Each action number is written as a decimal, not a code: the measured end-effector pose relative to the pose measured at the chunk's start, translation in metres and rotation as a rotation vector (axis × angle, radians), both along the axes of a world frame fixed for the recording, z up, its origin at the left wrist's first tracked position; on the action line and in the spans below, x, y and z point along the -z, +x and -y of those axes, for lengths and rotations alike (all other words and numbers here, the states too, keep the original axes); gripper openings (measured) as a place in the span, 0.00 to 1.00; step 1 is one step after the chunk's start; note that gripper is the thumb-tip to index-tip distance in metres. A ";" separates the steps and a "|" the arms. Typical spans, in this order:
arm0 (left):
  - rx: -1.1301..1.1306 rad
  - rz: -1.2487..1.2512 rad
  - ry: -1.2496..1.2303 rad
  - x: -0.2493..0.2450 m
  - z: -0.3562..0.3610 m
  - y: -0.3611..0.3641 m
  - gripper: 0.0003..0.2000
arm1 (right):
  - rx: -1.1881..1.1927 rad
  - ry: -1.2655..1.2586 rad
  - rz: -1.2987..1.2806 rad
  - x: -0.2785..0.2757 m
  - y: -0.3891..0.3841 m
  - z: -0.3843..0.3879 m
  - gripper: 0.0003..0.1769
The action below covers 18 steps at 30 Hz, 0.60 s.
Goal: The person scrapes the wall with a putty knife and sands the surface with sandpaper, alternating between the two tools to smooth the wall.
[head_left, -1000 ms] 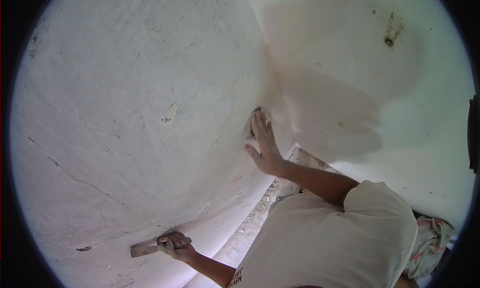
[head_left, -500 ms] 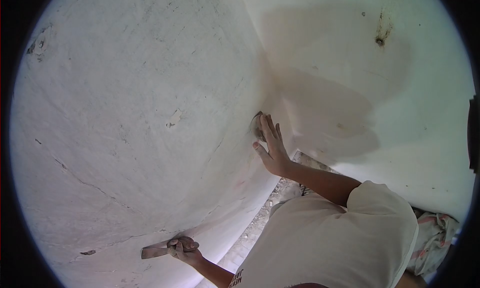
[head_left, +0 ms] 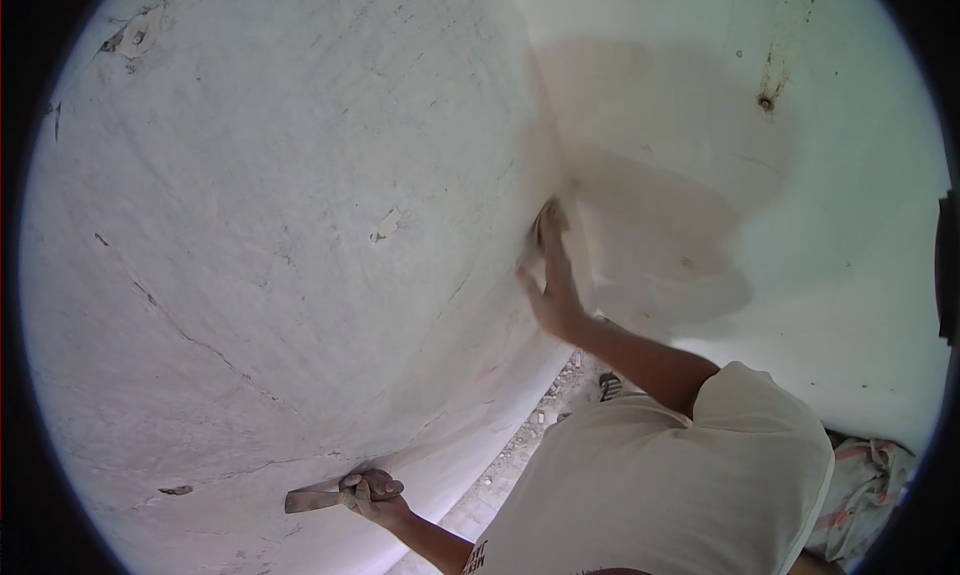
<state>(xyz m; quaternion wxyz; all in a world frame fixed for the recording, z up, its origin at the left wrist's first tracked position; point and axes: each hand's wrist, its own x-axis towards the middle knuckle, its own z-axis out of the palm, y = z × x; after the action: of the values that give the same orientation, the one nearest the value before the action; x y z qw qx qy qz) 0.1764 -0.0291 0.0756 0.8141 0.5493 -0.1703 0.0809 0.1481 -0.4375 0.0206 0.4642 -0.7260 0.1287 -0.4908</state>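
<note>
Down at the lower left, my left hand (head_left: 372, 497) is closed around the handle of a flat-bladed scraper (head_left: 312, 500), whose blade points left beside the pale wall (head_left: 300, 305). A dark rounded shape shows at the same grip. My right hand (head_left: 556, 290) is raised close to the corner where two walls meet, partly smeared by motion. Its fingers press a thin, dark-edged piece (head_left: 543, 225) against the left wall; what this piece is cannot be made out.
Cracks and a chipped patch (head_left: 385, 225) mark the left wall. The right wall (head_left: 850, 205) has a rusty spot (head_left: 766, 103) and carries a shadow. Below lies a strip of rubble-strewn floor (head_left: 520, 440). A crumpled sheet (head_left: 865, 490) is at the lower right.
My right hand has moved slightly up and right along the wall, toward the corner, its fingers now closer together. The view has shifted a little; my left hand keeps its hold on the scraper.
</note>
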 end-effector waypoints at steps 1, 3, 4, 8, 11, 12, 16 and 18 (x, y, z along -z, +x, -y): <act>0.000 0.001 -0.025 0.001 0.000 0.000 0.05 | -0.037 -0.034 0.016 0.007 -0.005 -0.018 0.49; -0.002 0.009 -0.051 0.004 0.002 0.000 0.05 | 0.001 -0.051 -0.101 0.009 -0.007 -0.018 0.50; -0.004 0.015 -0.047 0.005 0.001 -0.001 0.05 | 0.018 -0.054 -0.158 0.007 -0.007 -0.018 0.50; 0.002 -0.029 -0.069 0.011 -0.009 0.003 0.05 | 0.100 0.042 -0.087 -0.010 0.011 0.024 0.49; -0.064 -0.036 -0.015 0.006 0.000 -0.001 0.08 | -0.010 -0.020 -0.085 -0.004 -0.003 -0.023 0.48; -0.045 -0.041 -0.027 0.006 0.001 0.000 0.08 | -0.058 -0.028 -0.135 -0.003 -0.007 -0.031 0.48; -0.016 -0.017 -0.006 0.005 -0.001 0.001 0.08 | 0.042 0.085 -0.031 -0.008 0.011 0.021 0.45; -0.023 0.014 0.012 0.004 -0.002 -0.002 0.06 | 0.015 0.128 0.039 -0.012 0.015 0.006 0.41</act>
<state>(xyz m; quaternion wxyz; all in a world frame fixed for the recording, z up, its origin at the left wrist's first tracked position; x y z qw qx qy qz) 0.1744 -0.0270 0.0719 0.8086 0.5555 -0.1701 0.0928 0.1629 -0.4436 0.0327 0.5083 -0.6843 0.1562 -0.4989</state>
